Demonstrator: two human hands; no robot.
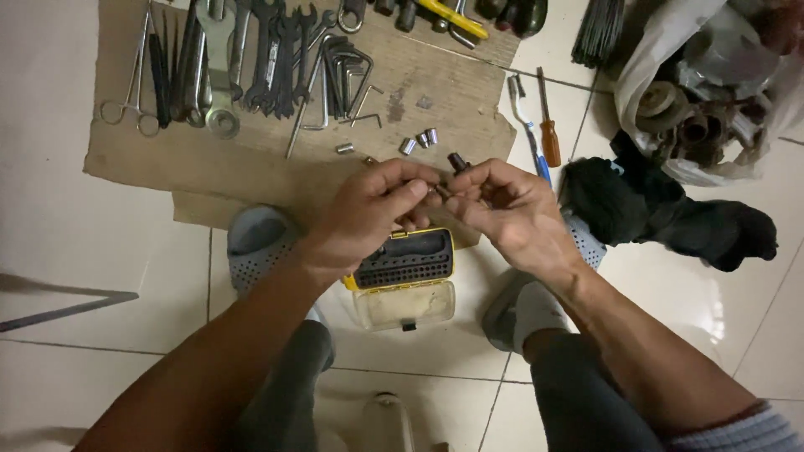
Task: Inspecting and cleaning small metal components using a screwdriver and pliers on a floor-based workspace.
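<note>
Where the tiled floor (50,209) meets the far left of the cardboard sheet (167,159), a pair of forceps (130,92) lies beside a row of wrenches (251,59) and a bunch of hex keys (343,71). Small metal sockets (419,141) sit loose near the sheet's front edge. Just below them the left hand (368,209) has its fingers (410,188) pinched narrow on a small dark bit (441,191), which the right hand (511,209) also grips at its fingertips, curled close; a dark socket piece (457,161) stands up just above that hand. Beneath both hands an open yellow bit case (406,268) rests on the floor between two grey slippers. Further right lie a toothbrush (526,125), an orange-handled screwdriver (548,125), a black cloth (662,209) and a plastic bag of parts (712,84).
</note>
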